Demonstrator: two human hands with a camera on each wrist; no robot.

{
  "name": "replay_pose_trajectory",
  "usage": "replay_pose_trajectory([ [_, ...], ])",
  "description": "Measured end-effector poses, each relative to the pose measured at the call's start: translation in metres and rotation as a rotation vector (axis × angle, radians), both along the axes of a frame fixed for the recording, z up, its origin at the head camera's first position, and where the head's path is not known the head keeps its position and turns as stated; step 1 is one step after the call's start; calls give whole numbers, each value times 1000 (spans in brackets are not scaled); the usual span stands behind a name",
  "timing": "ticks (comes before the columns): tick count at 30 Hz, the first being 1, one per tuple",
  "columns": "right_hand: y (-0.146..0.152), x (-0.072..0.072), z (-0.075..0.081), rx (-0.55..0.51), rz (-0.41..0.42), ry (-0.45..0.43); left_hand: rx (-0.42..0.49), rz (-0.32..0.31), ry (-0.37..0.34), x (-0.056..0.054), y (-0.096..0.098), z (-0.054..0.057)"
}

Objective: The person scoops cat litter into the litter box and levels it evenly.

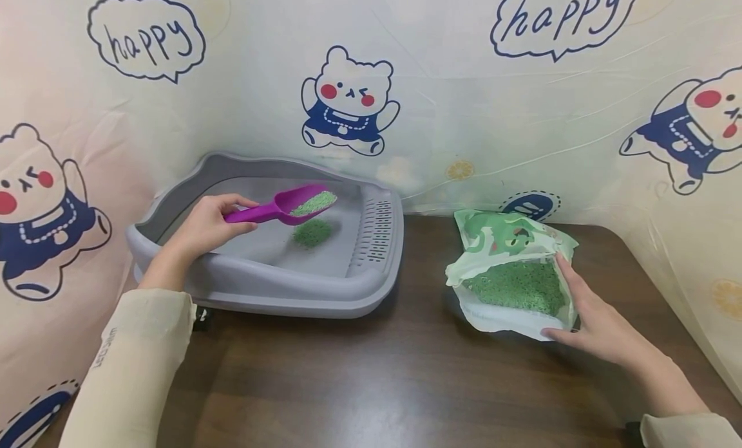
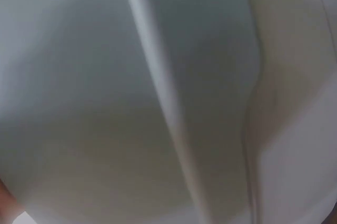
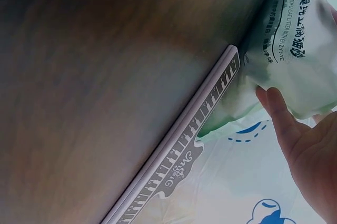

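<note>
My left hand (image 1: 211, 219) grips the handle of a purple scoop (image 1: 263, 213) above the grey litter box (image 1: 324, 293). Green cat litter (image 1: 315, 203) fills the scoop's bowl, which faces right. Below it, a small pile of green litter (image 1: 313, 233) lies on the box floor. My right hand (image 1: 599, 319) rests on the right side of an opened litter bag (image 1: 504, 319), fingers and thumb spread and fairly straight. Green litter (image 1: 522, 287) shows through the bag's wide mouth. The left wrist view has only the blurred grey box wall (image 2: 210, 103).
The box and bag stand on a brown wooden table (image 1: 359, 371), with a printed curtain (image 1: 440, 113) close behind. A slatted step (image 1: 379, 229) forms the box's right end. In the right wrist view, a strip printed with piano keys (image 3: 184, 134) runs along the table near the bag.
</note>
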State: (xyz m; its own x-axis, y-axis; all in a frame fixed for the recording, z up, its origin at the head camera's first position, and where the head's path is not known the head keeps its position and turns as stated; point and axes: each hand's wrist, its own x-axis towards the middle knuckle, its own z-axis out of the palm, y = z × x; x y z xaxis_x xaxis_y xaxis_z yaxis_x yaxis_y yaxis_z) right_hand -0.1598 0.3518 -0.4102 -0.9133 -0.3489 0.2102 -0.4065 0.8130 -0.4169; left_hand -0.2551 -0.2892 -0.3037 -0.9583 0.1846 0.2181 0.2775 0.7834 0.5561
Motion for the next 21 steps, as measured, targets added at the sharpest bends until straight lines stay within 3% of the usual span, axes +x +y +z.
replay_pose_trajectory([
  [21, 0, 0, -2, -23, 20, 15, -158, 4, -66, -16, -4, -2],
])
